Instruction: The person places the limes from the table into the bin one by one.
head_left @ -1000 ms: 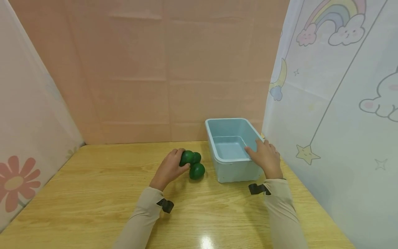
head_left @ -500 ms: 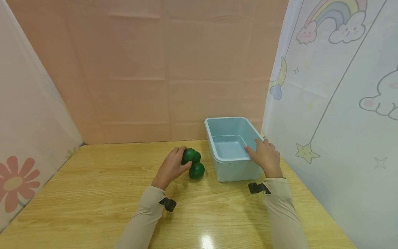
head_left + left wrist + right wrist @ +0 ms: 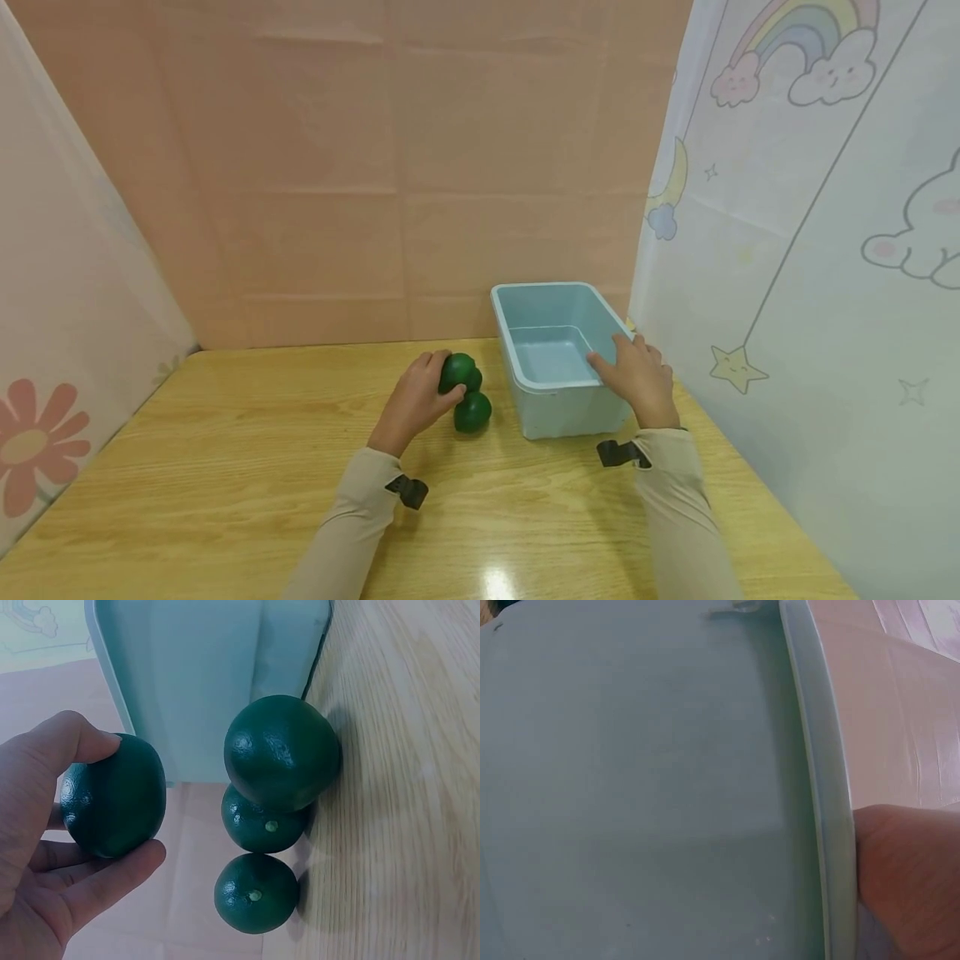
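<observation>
My left hand [image 3: 414, 402] grips a dark green, glossy citrus fruit [image 3: 114, 796] between thumb and fingers. In the left wrist view this fruit is apart from three similar ones on the table: a larger-looking near fruit [image 3: 282, 754], a middle fruit [image 3: 262, 825] partly hidden behind it, and a far fruit [image 3: 256, 894] showing a pale stem spot. From the head, the held fruit overlaps those behind it. My right hand [image 3: 641, 379] holds the rim of a light blue plastic bin [image 3: 573, 415] at its near right corner, thumb toward the inside.
The bin stands upright at the back of the wooden table [image 3: 225, 467], just right of the fruits. Its visible inside floor is bare. A peach cloth [image 3: 315, 183] hangs behind; a printed white cloth [image 3: 817, 350] borders the right side.
My left hand has lifted the held fruit slightly and shifted it a little to the right. The right hand and the bin have stayed in place.
</observation>
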`<state>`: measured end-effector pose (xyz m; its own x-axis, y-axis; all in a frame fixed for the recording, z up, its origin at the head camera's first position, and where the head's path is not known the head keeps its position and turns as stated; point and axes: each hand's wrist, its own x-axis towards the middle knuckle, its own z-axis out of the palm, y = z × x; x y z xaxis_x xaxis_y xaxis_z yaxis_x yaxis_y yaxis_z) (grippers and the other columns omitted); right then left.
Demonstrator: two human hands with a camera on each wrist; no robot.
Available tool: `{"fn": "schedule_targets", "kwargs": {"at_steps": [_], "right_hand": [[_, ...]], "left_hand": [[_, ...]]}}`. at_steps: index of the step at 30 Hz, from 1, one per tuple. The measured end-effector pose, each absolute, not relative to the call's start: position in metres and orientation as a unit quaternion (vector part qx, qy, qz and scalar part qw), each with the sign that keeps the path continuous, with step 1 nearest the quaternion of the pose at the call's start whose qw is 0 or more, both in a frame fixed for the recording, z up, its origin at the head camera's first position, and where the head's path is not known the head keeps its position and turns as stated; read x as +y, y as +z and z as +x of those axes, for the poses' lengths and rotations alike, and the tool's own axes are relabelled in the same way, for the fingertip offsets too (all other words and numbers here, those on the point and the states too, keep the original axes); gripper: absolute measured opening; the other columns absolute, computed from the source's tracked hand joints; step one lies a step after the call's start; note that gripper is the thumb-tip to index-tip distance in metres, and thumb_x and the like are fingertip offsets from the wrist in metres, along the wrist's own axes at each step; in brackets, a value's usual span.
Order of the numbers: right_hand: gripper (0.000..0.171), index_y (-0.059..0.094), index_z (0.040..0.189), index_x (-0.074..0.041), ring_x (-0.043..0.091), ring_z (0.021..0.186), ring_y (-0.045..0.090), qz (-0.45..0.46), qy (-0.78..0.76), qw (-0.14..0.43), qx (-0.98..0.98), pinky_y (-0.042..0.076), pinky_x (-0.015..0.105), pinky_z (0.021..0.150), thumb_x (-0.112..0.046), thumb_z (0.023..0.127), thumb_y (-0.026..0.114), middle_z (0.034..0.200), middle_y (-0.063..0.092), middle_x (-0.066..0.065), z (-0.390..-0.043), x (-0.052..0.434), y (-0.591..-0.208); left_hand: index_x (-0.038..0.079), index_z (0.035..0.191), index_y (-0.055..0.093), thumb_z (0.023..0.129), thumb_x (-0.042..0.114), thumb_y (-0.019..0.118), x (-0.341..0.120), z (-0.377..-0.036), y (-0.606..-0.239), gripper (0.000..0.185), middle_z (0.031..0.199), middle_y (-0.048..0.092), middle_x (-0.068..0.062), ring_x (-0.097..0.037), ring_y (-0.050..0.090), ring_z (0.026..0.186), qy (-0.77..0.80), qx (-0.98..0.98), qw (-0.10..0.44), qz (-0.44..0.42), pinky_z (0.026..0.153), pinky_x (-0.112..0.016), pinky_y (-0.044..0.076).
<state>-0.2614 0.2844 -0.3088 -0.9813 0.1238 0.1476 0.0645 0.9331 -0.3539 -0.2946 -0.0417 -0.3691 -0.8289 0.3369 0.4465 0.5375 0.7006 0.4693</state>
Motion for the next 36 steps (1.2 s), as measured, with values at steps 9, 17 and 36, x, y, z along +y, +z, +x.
{"fn": "schedule_targets", "kwargs": {"at_steps": [9,17,36], "right_hand": [[0.072,0.035,0.150,0.004,0.062,0.133,0.026,-0.048,0.181,0.087,-0.979,0.026,0.078,0.099,-0.047,0.101,0.050,0.151,0.022,0.041,-0.2611,0.2850,-0.3078],[0.071,0.036,0.150,0.004,0.062,0.133,0.027,-0.050,0.181,0.091,-0.978,0.025,0.078,0.099,-0.046,0.101,0.050,0.152,0.022,0.041,-0.2607,0.2842,-0.3083],[0.071,0.036,0.150,0.003,0.062,0.133,0.027,-0.042,0.178,0.089,-0.979,0.025,0.078,0.099,-0.046,0.101,0.050,0.152,0.023,0.040,-0.2567,0.2820,-0.3105]], "left_hand": [[-0.003,0.135,0.054,0.091,0.026,0.074,-0.0402,-0.2949,-0.3651,0.057,0.116,0.061,-0.017,-0.028,0.062,0.097,-0.299,-0.905,0.180,-0.243,0.081,-0.044,0.056],[-0.002,0.135,0.055,0.091,0.028,0.074,-0.0399,-0.2948,-0.3636,0.056,0.117,0.061,-0.017,-0.028,0.062,0.096,-0.301,-0.905,0.181,-0.241,0.081,-0.044,0.056],[0.000,0.136,0.055,0.091,0.029,0.074,-0.0399,-0.2865,-0.3683,0.057,0.116,0.061,-0.016,-0.027,0.061,0.095,-0.309,-0.899,0.195,-0.240,0.080,-0.043,0.056]]}}
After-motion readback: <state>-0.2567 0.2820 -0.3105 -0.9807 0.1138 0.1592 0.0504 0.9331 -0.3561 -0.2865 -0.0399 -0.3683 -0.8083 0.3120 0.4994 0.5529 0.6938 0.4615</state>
